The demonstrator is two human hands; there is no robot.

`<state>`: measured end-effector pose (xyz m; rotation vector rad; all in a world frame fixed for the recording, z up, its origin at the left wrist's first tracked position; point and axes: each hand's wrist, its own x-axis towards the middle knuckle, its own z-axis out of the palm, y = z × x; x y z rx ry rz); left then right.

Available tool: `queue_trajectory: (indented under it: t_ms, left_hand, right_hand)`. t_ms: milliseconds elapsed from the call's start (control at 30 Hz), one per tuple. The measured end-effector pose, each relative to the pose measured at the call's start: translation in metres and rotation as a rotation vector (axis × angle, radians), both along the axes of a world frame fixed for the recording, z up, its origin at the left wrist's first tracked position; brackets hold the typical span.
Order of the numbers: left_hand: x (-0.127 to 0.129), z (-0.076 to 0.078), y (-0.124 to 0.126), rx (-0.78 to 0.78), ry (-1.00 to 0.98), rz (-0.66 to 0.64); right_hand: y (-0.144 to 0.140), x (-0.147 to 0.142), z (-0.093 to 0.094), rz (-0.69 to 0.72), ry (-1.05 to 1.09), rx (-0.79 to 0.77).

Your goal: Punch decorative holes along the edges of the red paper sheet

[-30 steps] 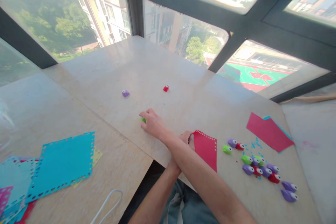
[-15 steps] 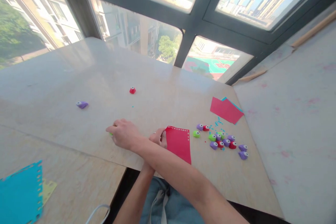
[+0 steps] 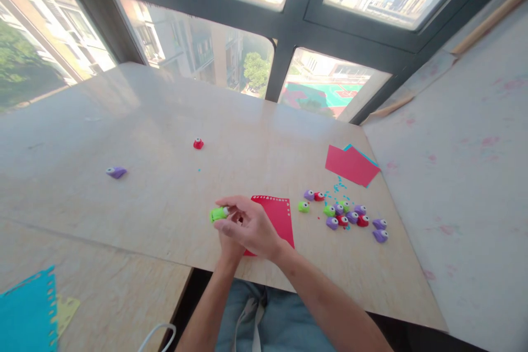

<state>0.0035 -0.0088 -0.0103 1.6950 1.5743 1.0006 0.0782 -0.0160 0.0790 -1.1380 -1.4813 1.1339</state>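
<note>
A green craft punch is held between the thumb and fingers of my right hand, which reaches across in front of my left hand. Only the back and wrist of my left hand show; its fingers are hidden behind the right one. Beside both hands lies a sheet of red paper, with a row of small punched holes along its top edge and a few down its right side. Its left part is covered by my hands, so whether the left fingers grip it cannot be seen.
To the right stand several purple, red and green craft punches among blue paper bits. Behind them lie red sheets over blue. A red punch and a purple punch stand farther left. Punched blue paper overlaps yellow paper at lower left.
My right hand has moved right with the green punch, from the bare tabletop at left to beside the red paper, and now covers my left fingers. The view has shifted slightly.
</note>
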Motion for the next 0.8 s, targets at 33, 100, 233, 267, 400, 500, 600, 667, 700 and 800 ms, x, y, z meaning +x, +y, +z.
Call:
queue_trajectory:
  t_ms: [33, 100, 233, 267, 400, 500, 600, 667, 700, 800]
  left_hand:
    - [-0.001, 0.003, -0.001, -0.009, 0.016, 0.004]
    - [-0.002, 0.010, -0.002, -0.029, 0.033, 0.020]
    - [0.002, 0.019, -0.002, -0.035, 0.007, 0.033]
    - [0.003, 0.019, -0.002, -0.034, 0.005, 0.033]
    - [0.003, 0.018, -0.002, -0.026, 0.004, 0.032]
    - [0.003, 0.018, -0.002, -0.023, 0.011, 0.035]
    - [0.003, 0.019, -0.003, -0.029, 0.018, 0.040]
    - [0.003, 0.019, -0.002, -0.036, 0.020, 0.043]
    - [0.003, 0.019, -0.002, -0.039, 0.020, 0.045]
    - [0.003, 0.018, -0.001, -0.046, 0.013, 0.050]
  right_hand:
    - [-0.005, 0.015, 0.000, -0.043, 0.027, -0.009]
    - [-0.015, 0.044, -0.004, -0.128, 0.062, -0.035]
    - [-0.035, 0.092, -0.019, -0.311, 0.026, -0.096]
    - [-0.040, 0.101, -0.024, -0.342, 0.026, -0.102]
    - [-0.056, 0.124, -0.041, -0.448, 0.004, -0.082]
    - [-0.063, 0.129, -0.047, -0.528, -0.072, -0.029]
    - [-0.065, 0.126, -0.046, -0.548, -0.137, 0.011]
    - [-0.064, 0.121, -0.042, -0.529, -0.202, 0.045]
    - [-0.063, 0.119, -0.040, -0.515, -0.238, 0.066]
    - [-0.059, 0.112, -0.036, -0.477, -0.312, 0.127]
